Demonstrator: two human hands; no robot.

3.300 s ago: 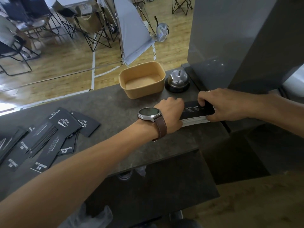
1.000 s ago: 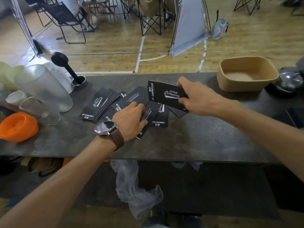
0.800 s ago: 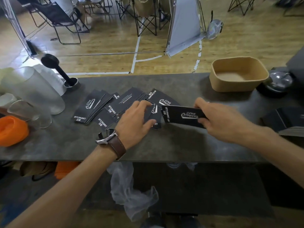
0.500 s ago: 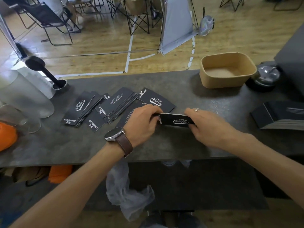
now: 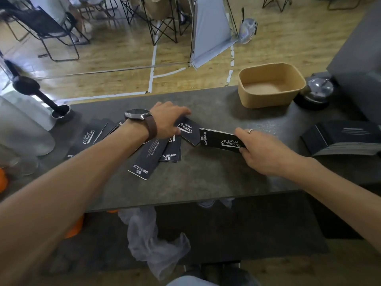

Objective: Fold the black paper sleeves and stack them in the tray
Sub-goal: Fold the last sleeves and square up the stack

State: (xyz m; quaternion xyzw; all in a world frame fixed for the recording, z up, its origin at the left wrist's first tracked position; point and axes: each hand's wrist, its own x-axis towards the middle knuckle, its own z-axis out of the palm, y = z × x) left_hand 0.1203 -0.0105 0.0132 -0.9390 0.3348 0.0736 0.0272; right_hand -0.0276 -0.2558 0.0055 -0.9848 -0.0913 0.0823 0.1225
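Several flat black paper sleeves with white print lie fanned on the dark counter. My right hand pinches one folded black sleeve by its right end, just above the counter. My left hand, with a watch on the wrist, rests fingers-down on another sleeve at the far end of the fan. A tan tray stands empty at the back right. A neat stack of black sleeves sits at the right edge.
A chrome call bell stands right of the tray, beside a grey machine. Clear cups and a black tamper occupy the left end. A plastic bag hangs below the counter.
My left hand let go of the sleeve held between both hands and reached forward onto another sleeve in the fan. My right hand keeps the folded sleeve, now alone.
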